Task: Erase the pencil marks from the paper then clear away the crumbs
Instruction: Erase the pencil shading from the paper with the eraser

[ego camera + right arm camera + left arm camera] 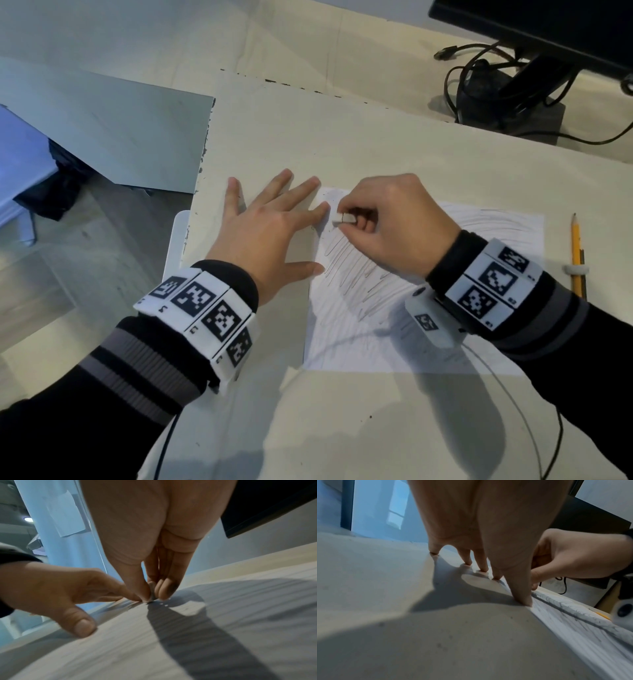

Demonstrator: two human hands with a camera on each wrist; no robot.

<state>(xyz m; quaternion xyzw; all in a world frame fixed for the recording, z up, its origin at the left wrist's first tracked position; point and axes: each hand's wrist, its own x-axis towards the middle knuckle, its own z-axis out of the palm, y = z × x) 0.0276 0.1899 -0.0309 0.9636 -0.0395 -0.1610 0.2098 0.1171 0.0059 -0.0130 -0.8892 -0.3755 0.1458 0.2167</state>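
The right hand (394, 222) pinches a small white block eraser (343, 218) against the far left corner of the pencil-scribbled white paper sheet (462, 274); the left hand (270, 233), fingers spread flat, pins the sheet's left edge.

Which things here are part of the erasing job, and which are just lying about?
In use:
paper with pencil marks
eraser, pinched by the right hand
left hand, fingers spread flat at the paper's edge

Lying about:
pencil
monitor
cables
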